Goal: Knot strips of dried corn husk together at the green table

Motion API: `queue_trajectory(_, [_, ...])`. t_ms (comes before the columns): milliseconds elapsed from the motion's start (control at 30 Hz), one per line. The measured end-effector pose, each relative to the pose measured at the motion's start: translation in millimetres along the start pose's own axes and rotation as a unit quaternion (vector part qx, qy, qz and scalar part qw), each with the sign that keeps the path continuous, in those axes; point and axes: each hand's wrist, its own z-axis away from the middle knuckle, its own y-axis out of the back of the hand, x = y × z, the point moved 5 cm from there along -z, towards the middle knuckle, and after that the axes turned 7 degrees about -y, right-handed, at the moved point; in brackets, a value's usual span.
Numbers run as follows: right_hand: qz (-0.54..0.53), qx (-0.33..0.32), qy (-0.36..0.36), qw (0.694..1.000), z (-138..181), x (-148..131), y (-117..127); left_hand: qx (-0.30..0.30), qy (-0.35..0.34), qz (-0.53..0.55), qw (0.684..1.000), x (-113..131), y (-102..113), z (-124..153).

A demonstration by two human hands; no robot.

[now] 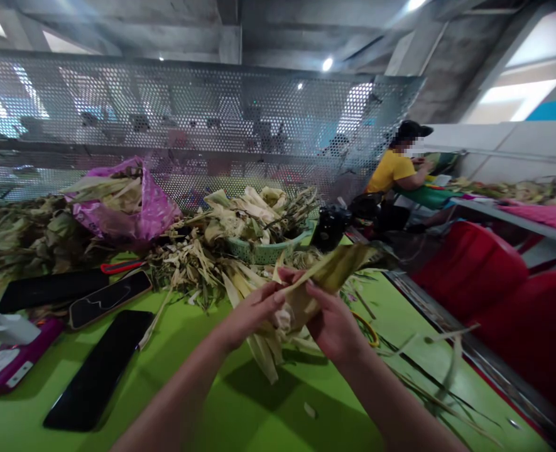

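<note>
Between my two hands, above the green table, is a dry corn husk, pale yellow with a darker greenish tip toward the right. My left hand pinches its near left end, fingers closed. On the other side my right hand grips the husk with the thumb on top. More pale husk strips hang or lie just below and behind my hands; whether they join the held piece I cannot tell. A yellow ring, partly hidden, lies beside my right hand.
Behind the hands stands a green basket heaped with husks. A pink plastic bag, dark phones and a purple power strip are on the left. Red chairs line the right edge. A person in yellow sits farther back.
</note>
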Motion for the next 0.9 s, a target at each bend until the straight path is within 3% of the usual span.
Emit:
queue_trajectory(100, [-0.049, 0.056, 0.030, 0.997, -3, -6, 7, -0.034, -0.058, -0.044, 0.997, 10, -8, 2])
queue_trajectory(267, [-0.085, 0.075, 0.023, 0.993, 2, -8, 7, 0.067, -0.084, -0.151, 0.983, 5, -7, 1])
queue_trajectory(467, [-0.098, -0.005, 0.029, 0.995, 7, -10, -10, 0.100, -0.076, -0.022, 0.992, 2, -15, 3])
queue_trajectory(733, [-0.140, -0.038, -0.033, 0.989, 4, -3, -21, 0.141, -0.124, 0.091, 0.978, 9, -18, 11])
queue_trajectory(900, [-0.120, -0.053, -0.055, 0.990, 0, -2, -18, 0.095, -0.040, 0.215, 0.971, 1, -24, 9])
